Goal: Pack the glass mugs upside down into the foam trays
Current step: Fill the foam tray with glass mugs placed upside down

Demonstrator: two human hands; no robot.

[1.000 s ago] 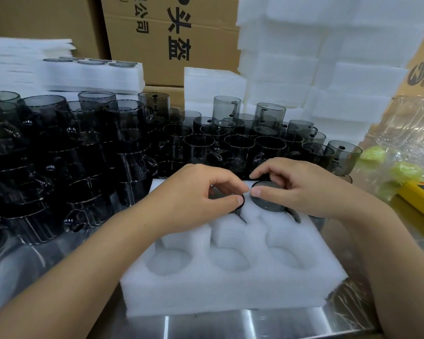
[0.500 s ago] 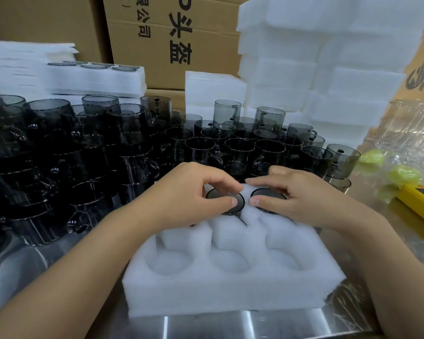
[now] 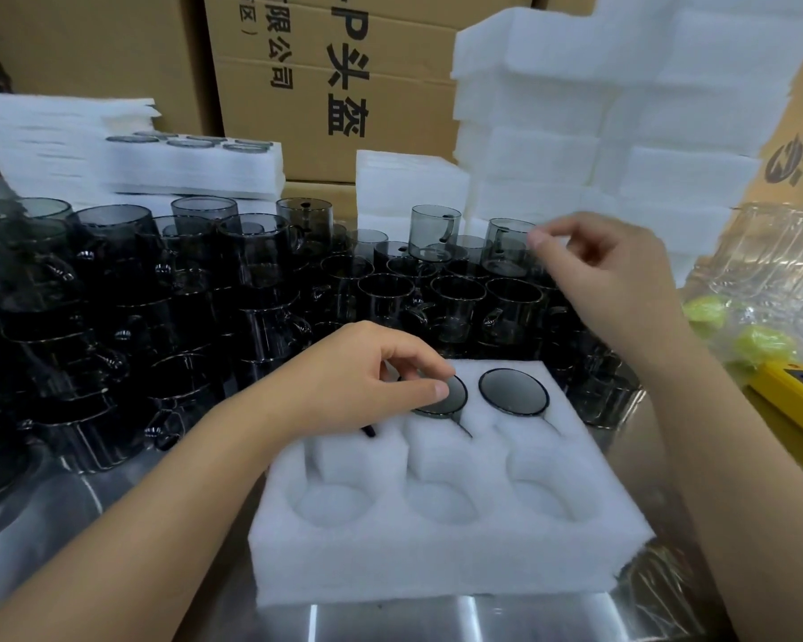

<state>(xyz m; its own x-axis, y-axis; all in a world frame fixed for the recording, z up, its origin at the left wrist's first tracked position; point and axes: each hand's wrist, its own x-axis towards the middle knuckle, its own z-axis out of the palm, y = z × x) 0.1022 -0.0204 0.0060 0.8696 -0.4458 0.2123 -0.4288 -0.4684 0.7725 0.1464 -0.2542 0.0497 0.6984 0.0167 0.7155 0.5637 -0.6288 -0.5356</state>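
Mug (image 3: 455, 401) in foam tray (image 3: 450, 558) is pinched at base by left hand (image 3: 367, 377); right hand (image 3: 608, 275) is held loose & empty. Glass judged light, slick, fragile: grip advised round wall w/ fingertips.

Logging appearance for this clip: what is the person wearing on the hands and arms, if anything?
Nothing visible. The left hand and right hand are bare, with no gloves or rings. The left forearm and right forearm are uncovered up to the frame edge, with no sleeves, watch or bracelet.
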